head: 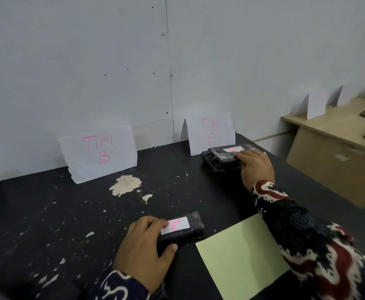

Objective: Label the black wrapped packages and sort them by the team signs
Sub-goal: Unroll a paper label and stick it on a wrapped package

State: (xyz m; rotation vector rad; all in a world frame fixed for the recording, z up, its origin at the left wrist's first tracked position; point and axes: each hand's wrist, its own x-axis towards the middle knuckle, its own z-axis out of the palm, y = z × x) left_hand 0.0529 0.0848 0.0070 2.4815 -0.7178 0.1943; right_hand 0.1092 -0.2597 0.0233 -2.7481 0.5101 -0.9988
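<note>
The left hand (143, 245) has its grip closed on a black wrapped package (182, 229) lying near the front of the black counter (47, 213), fingers over the top and thumb at the near edge. A white label (175, 225) on that package carries pink writing, "TIM" above one letter that is partly covered and hard to read. The right hand (255, 167) reaches far right, its grip curled on the top package (227, 155) of a small black stack; the white label (233, 149) there shows pink marks too blurred to read. Just behind the stack stands a white paper sign (212, 132) reading "TIM C". To the left, leaning on the wall, another sign (99, 151) reads "TIM B". A pale green sheet (242, 256) lies near the front, right of the near package.
</note>
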